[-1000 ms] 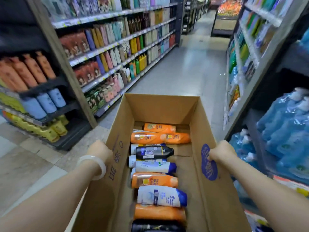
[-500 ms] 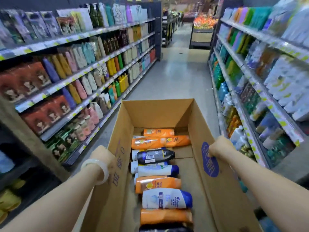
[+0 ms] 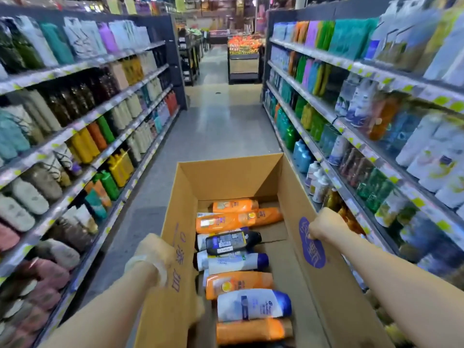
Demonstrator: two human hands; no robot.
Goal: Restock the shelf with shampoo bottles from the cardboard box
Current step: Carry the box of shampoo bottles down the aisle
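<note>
An open cardboard box (image 3: pixel 233 177) is carried in front of me down a shop aisle. Several shampoo bottles lie flat inside it: orange ones (image 3: pixel 238 219), a black one (image 3: pixel 233 243), white ones with blue caps (image 3: pixel 253 307). My left hand (image 3: pixel 155 249) grips the box's left wall from outside, a pale bangle at the wrist. My right hand (image 3: pixel 324 226) grips the top edge of the right wall beside a purple printed mark (image 3: pixel 312 243). Stocked shelves run along the left (image 3: pixel 82 121) and the right (image 3: pixel 351 116).
The grey aisle floor (image 3: pixel 216 126) stretches ahead between the two shelf rows. A produce stand (image 3: pixel 243 59) blocks the far end. Shelf edges on both sides stand close to the box's walls.
I have walked further into the aisle with the box; the view has lifted, so more of both shelf rows shows. Both hands keep the same hold on the box.
</note>
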